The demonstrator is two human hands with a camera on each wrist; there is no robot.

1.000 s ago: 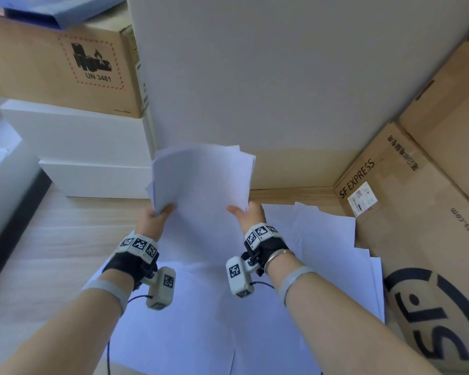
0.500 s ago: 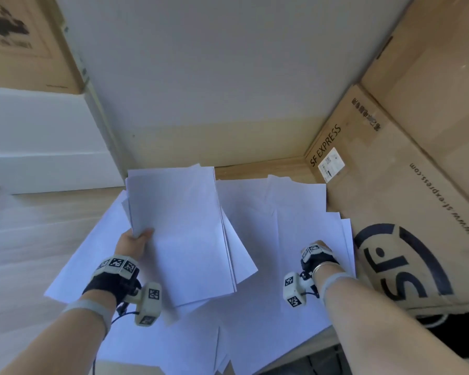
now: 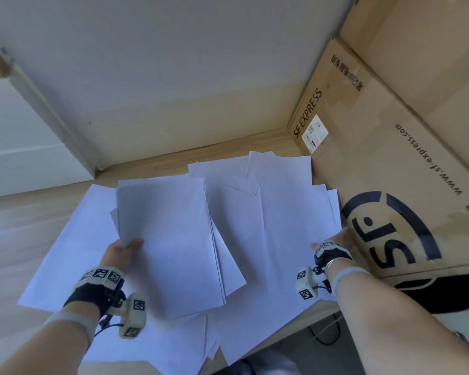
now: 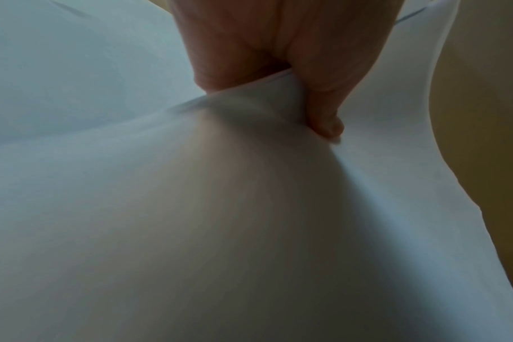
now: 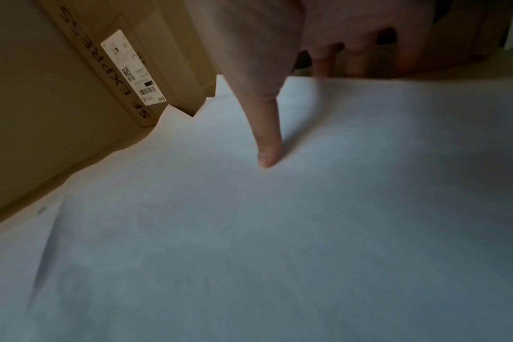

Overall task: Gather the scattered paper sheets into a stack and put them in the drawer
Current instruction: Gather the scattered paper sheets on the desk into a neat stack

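Two hands are showing. The left hand (image 3: 125,251) is pinching a bundle of sheets (image 3: 171,239) by its near left corner, thumb on top and fingers curled beneath; the bundle is made up of several sheets, fanned at the right edge, too close together to count. The right hand (image 3: 339,239) is lying at the right edge of the loose sheets (image 3: 276,212) spread over the bench (image 3: 16,212), beside one brown shipping box (image 3: 406,185). The loose sheets are overlapping so much that their number cannot be told. A second plain brown box (image 3: 431,50) is sitting above the first, and white boxes (image 3: 19,147) are standing at the far left.

The left wrist view is showing what the head view is not: the thumb (image 4: 322,92) and a finger (image 4: 220,69) squeezing the paper edge into a small fold, with the sheets bowing below. The right wrist view is showing the right thumb (image 5: 267,129) stretched straight with its tip on the top sheet, while the other fingers (image 5: 358,60) are reaching past the sheet's far edge; whether they are hooking under it cannot be told.

The shipping box is reading "SF EXPRESS" on its end, "www.sf-express.com" along its side, with a large black "SF" logo and a white barcode label (image 3: 314,133) whose small print is unreadable.
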